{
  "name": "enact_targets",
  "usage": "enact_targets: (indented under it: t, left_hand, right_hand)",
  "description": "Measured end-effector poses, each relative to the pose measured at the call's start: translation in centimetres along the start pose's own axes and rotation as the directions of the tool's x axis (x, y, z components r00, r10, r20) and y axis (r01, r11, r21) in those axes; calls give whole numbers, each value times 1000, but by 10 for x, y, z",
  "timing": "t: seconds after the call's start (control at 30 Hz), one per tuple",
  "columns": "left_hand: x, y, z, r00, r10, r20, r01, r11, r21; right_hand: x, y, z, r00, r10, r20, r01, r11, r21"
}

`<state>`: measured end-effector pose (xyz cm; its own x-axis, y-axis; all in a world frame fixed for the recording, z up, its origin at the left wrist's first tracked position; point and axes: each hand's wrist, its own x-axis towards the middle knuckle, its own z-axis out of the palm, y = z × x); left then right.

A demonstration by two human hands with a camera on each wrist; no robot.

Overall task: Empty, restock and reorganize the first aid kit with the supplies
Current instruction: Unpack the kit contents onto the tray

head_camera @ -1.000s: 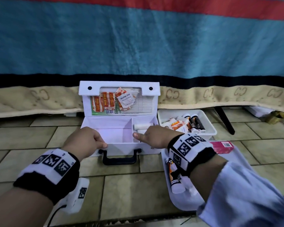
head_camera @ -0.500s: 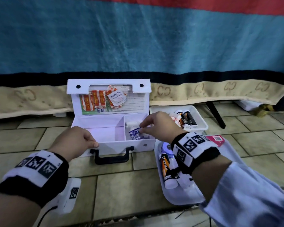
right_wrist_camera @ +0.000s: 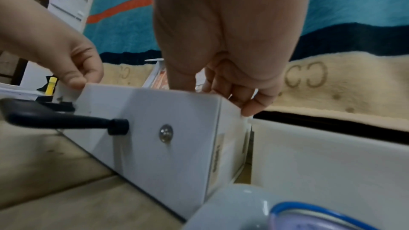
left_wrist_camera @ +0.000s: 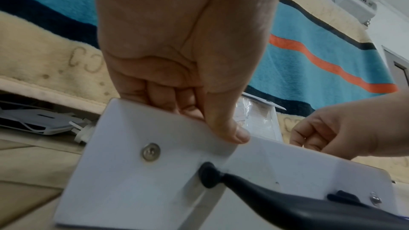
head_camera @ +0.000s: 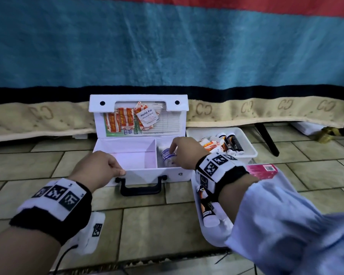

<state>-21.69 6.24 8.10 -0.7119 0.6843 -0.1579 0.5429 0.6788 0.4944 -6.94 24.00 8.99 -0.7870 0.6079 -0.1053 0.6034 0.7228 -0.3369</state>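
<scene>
Since a moment ago the right hand (head_camera: 187,153) has gone from the front rim down into the right compartment of the first aid kit (head_camera: 139,173), and a small wrapped item with blue print (head_camera: 168,154) now sits there next to a white roll. Fingers are curled down onto that item, so it looks like she's pinching it into place, though honestly the wrist view only shows fingers disappearing behind the wall, so I can't swear it's gripped.

Left hand (head_camera: 98,168) is clamped on the kit's front left corner, thumb outside and fingers hooked over the edge, pretty clearly just to stop the light box sliding on the floor tiles.

Kit sits open on the floor, lid propped back with plasters and an alcohol pad (head_camera: 147,116) tucked in its pocket. Left compartment has nothing in it yet. Remaining supplies wait in the white bin (head_camera: 248,147) and the tray (head_camera: 213,235) to the right, within easy reach.
</scene>
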Motion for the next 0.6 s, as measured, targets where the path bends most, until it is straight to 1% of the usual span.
enact_targets:
  t: [0.07, 0.13, 0.2, 0.27, 0.37, 0.4, 0.43, 0.47, 0.5, 0.53, 0.57, 0.6]
  left_hand:
    - [0, 0, 0, 1000, -4, 0, 4, 1000, -4]
    - [0, -1, 0, 1000, -5, 3, 5, 1000, 0]
    - [0, -1, 0, 1000, 1, 7, -1, 1000, 12]
    - [1, -1, 0, 1000, 8, 14, -8, 1000, 20]
    - [0, 0, -1, 1000, 18, 14, -19, 999, 32]
    - [0, 0, -1, 1000, 29, 12, -30, 999, 38]
    - [1, 0, -1, 999, 43, 11, -44, 998, 42]
    - [1, 0, -1, 999, 52, 9, -52, 998, 44]
    - [0, 0, -2, 998, 55, 7, -55, 997, 49]
    - [0, 1, -2, 999, 54, 7, -54, 997, 56]
    - [0, 1, -2, 999, 53, 8, -54, 997, 60]
    - [-1, 2, -2, 999, 52, 10, -53, 997, 59]
  right_hand:
    - [-1, 3, -5, 999, -3, -41, 7, 994, 105]
    - [-6, 5, -20, 994, 2, -113, 28, 964, 263]
    - [-20, 11, -43, 985, -2, -174, 74, 909, 410]
    - [-43, 23, -67, 974, 16, -226, 115, 825, 554]
    - [-85, 59, -84, 937, 88, -338, 174, 722, 670]
    - [-99, 72, -82, 929, 119, -349, 173, 696, 697]
    - [-111, 87, -77, 925, 149, -348, 154, 691, 707]
    - [-122, 101, -70, 922, 170, -347, 121, 726, 677]
    - [-131, 113, -61, 919, 175, -352, 79, 794, 603]
    - [-140, 122, -53, 921, 157, -356, 44, 868, 495]
    - [-148, 128, -44, 925, 126, -357, 25, 921, 388]
    - [-153, 134, -36, 930, 85, -357, 26, 955, 294]
